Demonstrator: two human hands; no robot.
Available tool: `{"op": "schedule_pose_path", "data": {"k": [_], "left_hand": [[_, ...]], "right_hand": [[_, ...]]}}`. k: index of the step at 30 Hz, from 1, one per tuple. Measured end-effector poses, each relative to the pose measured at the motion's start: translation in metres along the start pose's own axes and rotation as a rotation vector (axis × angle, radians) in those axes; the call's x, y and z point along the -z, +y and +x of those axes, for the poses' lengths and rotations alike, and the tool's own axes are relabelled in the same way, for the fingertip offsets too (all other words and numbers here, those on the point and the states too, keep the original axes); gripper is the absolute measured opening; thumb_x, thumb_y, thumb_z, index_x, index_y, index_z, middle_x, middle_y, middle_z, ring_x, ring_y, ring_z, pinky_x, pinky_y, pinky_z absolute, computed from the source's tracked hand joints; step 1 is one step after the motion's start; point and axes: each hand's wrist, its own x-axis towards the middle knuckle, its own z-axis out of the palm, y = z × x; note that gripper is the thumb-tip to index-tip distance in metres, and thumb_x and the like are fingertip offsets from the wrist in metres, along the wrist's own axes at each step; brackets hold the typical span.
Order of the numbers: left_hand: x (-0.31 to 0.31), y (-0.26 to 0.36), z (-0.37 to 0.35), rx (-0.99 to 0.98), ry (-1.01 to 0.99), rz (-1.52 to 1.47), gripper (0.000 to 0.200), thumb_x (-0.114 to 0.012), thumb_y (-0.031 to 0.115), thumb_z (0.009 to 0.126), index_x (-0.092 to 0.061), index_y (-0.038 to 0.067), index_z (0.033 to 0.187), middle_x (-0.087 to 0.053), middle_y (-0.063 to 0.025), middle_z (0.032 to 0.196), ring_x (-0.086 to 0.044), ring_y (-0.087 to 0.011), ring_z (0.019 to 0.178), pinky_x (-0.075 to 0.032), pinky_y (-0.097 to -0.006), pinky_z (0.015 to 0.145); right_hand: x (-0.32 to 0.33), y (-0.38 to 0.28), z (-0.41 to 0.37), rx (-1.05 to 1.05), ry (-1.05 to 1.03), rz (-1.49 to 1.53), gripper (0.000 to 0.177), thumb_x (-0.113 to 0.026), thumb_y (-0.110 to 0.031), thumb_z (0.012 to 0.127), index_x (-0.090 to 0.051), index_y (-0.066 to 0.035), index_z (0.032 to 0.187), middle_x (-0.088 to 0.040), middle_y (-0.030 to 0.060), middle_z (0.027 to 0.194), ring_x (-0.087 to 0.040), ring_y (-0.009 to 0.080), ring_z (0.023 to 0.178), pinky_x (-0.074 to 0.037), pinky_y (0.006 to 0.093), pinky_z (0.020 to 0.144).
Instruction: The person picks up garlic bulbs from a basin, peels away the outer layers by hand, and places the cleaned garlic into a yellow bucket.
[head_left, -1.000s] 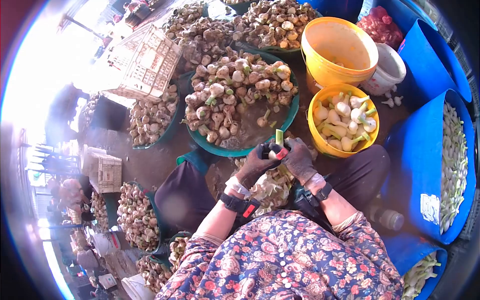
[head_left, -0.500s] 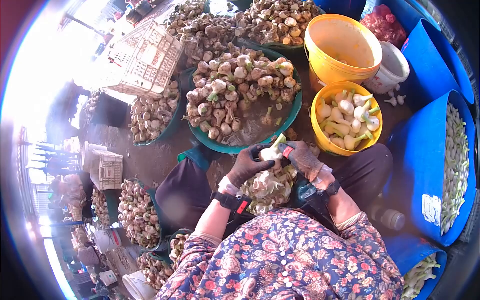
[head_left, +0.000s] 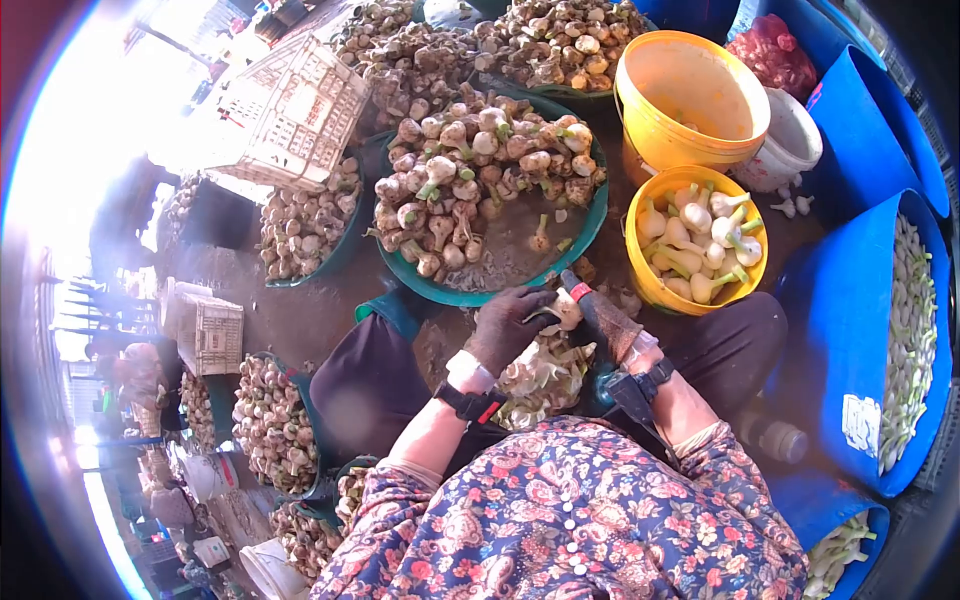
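Observation:
A pale garlic bulb (head_left: 567, 311) sits between my two gloved hands, above a heap of papery garlic peelings (head_left: 540, 380) in my lap. My left hand (head_left: 505, 328) has its fingers curled round the bulb's left side. Against its other side, my right hand (head_left: 608, 325) presses with closed fingers; a red band shows at its fingers. Just beyond my hands stands a green tub (head_left: 450, 293) of unpeeled, soil-stained garlic. To the right of it, a yellow bucket (head_left: 640, 270) holds clean white bulbs with green stems.
Behind that bucket are a larger yellow bucket (head_left: 640, 115), a whitish pail (head_left: 795, 140) and a red net sack (head_left: 772, 55). Blue containers (head_left: 835, 300) with peeled garlic line the right. White crates (head_left: 300, 110) and more garlic tubs (head_left: 318, 440) stand on the left.
The bulb has turned in my hands; its green stem, pointing up before, no longer shows. My right hand's fingers now reach up past the bulb, and my left hand wraps further over it.

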Motion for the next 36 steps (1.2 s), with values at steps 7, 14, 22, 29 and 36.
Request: {"op": "schedule_pose_path", "data": {"k": [7,14,22,29,36], "left_hand": [[0.000,-0.017,-0.012,0.623,0.054,-0.897,0.023,-0.059,0.020,0.090,-0.063,0.001,0.104,-0.065,-0.0056,0.098,-0.061,-0.0115,0.084,-0.049,-0.0260,0.072],[-0.008,-0.031,-0.029,0.305,0.210,-0.565,0.035,-0.050,0.033,0.095,-0.059,0.003,0.110,-0.063,-0.0049,0.098,-0.058,-0.0107,0.082,-0.048,-0.0255,0.070],[0.007,-0.015,-0.028,0.529,0.235,-0.978,0.034,-0.061,0.037,0.089,-0.065,0.003,0.095,-0.058,0.0049,0.077,-0.047,-0.0047,0.070,-0.039,-0.0206,0.063],[0.057,0.009,-0.052,0.255,0.097,-1.407,0.021,-0.066,0.025,0.078,-0.062,0.005,0.073,-0.058,-0.0060,0.067,-0.052,-0.0189,0.062,-0.043,-0.0344,0.059],[0.074,0.002,-0.016,0.348,-0.209,-0.339,0.032,-0.072,0.030,0.078,-0.067,0.001,0.091,-0.067,-0.0073,0.078,-0.058,-0.0115,0.065,-0.048,-0.0287,0.061]], "right_hand": [[-0.007,-0.006,-0.024,0.554,-0.359,0.118,0.048,-0.052,-0.033,0.091,-0.048,-0.001,0.127,-0.053,0.0077,0.121,-0.049,0.0164,0.110,-0.037,0.0267,0.097],[-0.021,-0.014,-0.023,1.356,0.171,-1.091,0.040,-0.063,-0.014,0.079,-0.058,-0.008,0.119,-0.055,0.0135,0.120,-0.052,0.0273,0.111,-0.038,0.0307,0.098],[0.011,0.026,0.036,0.528,0.081,0.166,0.019,-0.063,-0.018,0.083,-0.063,-0.005,0.097,-0.064,0.0050,0.091,-0.062,0.0181,0.083,-0.051,0.0313,0.074],[0.034,0.014,0.039,0.150,-0.007,0.849,0.025,-0.056,-0.035,0.088,-0.061,-0.010,0.093,-0.059,0.0006,0.072,-0.054,0.0129,0.059,-0.044,0.0247,0.051],[0.025,0.005,0.026,0.239,0.167,0.719,0.029,-0.057,-0.041,0.087,-0.060,-0.011,0.088,-0.057,0.0001,0.070,-0.053,0.0109,0.060,-0.044,0.0238,0.050]]}}
